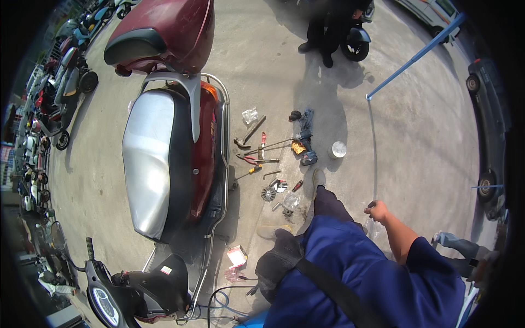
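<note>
My right hand [377, 211] is out to the right of my body, over the concrete, its fingers closed. Something small and dark shows at the fingertips, too small to name. Just below the hand is a clear, crinkled plastic piece [374, 228]; I cannot tell whether the hand holds it. My left hand is not in view. Ahead of my feet lie a hammer [252, 131], red-handled pliers [249, 159], a yellow-handled screwdriver [250, 172], a cordless power tool [307, 157], a finned round metal part [268, 193] and a clear plastic bag [292, 202].
A dark red scooter [205, 164] with a silver seat and rear box stands at the left. A white-topped can [337, 150] and a blue pole [415, 57] stand to the right. Someone in dark trousers [324, 33] stands ahead. Cables [219, 299] and an opened small box [236, 256] lie near the scooter.
</note>
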A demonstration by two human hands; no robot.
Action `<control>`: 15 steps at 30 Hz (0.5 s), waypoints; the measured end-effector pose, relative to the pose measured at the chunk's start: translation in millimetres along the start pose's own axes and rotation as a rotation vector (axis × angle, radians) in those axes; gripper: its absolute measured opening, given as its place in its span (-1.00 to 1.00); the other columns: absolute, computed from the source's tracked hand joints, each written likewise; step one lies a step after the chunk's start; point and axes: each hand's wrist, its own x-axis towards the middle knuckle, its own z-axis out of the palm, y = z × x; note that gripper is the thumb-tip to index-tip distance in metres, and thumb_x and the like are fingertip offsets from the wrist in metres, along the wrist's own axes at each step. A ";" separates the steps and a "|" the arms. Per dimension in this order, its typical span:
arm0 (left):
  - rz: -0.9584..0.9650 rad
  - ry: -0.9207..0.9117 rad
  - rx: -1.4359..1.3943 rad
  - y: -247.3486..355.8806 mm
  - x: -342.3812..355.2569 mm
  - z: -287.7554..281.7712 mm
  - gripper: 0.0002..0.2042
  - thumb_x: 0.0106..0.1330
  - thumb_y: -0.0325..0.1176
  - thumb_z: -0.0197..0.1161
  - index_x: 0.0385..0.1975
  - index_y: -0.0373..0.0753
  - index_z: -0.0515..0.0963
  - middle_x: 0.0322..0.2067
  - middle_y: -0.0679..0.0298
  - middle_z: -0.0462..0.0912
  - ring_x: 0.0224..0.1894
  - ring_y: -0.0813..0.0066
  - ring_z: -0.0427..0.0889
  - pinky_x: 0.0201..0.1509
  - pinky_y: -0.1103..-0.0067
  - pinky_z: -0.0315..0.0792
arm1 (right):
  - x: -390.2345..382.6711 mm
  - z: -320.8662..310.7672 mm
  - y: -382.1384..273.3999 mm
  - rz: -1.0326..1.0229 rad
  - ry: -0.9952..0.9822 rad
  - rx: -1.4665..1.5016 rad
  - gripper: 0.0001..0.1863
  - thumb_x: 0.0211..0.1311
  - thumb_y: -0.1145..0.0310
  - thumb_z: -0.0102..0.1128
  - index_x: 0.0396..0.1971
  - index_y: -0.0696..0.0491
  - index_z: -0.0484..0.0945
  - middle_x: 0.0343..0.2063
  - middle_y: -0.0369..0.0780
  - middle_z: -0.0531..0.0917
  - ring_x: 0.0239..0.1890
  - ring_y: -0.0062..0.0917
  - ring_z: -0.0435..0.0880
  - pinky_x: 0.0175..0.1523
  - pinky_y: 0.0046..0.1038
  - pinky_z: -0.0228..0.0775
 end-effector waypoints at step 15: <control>0.231 -0.667 -0.563 268.7 -414.1 115.8 -0.52 0.17 -0.38 0.48 0.06 -0.49 0.59 -0.10 -0.08 0.71 -0.04 0.07 0.70 0.12 0.34 0.50 | 217.8 -205.9 -167.4 -0.150 0.135 0.457 -0.75 0.22 0.38 0.38 -0.21 0.24 0.62 -0.46 -0.22 0.66 -0.51 -0.54 0.61 -0.44 -0.45 0.45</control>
